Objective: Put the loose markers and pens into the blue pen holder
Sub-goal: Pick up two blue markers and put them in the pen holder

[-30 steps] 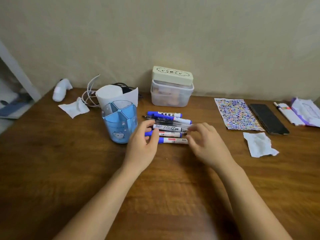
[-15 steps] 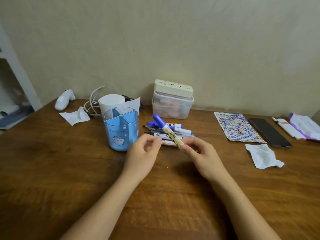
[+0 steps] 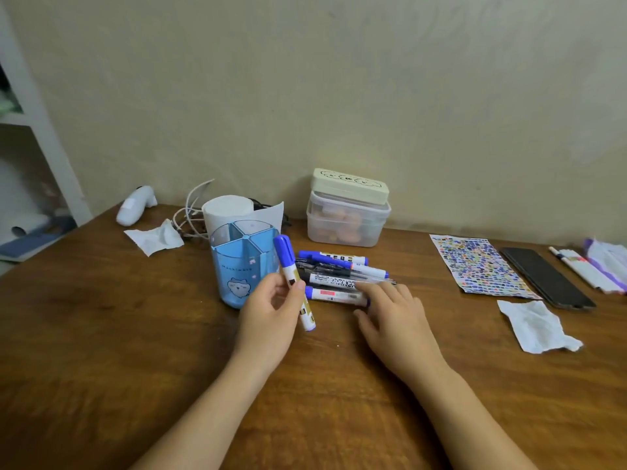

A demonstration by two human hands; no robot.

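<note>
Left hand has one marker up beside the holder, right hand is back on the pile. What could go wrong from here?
The blue-capped white marker, pinched lightly in the left hand, could strike the divided translucent blue pen holder on its rim and tip it. The right hand, reaching for the loose marker pile, may roll pens across the wooden table.

Blue pen holder (image 3: 237,266): its right lower side is hiding behind the left hand (image 3: 271,317) and the held marker (image 3: 293,281).
Pile of markers (image 3: 342,276): the right hand (image 3: 397,320) is covering the near right ends; the label print is staying too small to read.
Paper roll (image 3: 228,208): its lower part is hiding behind the holder.
Cables (image 3: 190,212): they are disappearing behind the roll.
Lidded box (image 3: 347,215): the contents are showing only as blurred orange shapes.
Shelf (image 3: 20,130): the left edge is cutting it off.
Purple-white wrapper (image 3: 607,256): the right edge is cutting it.
</note>
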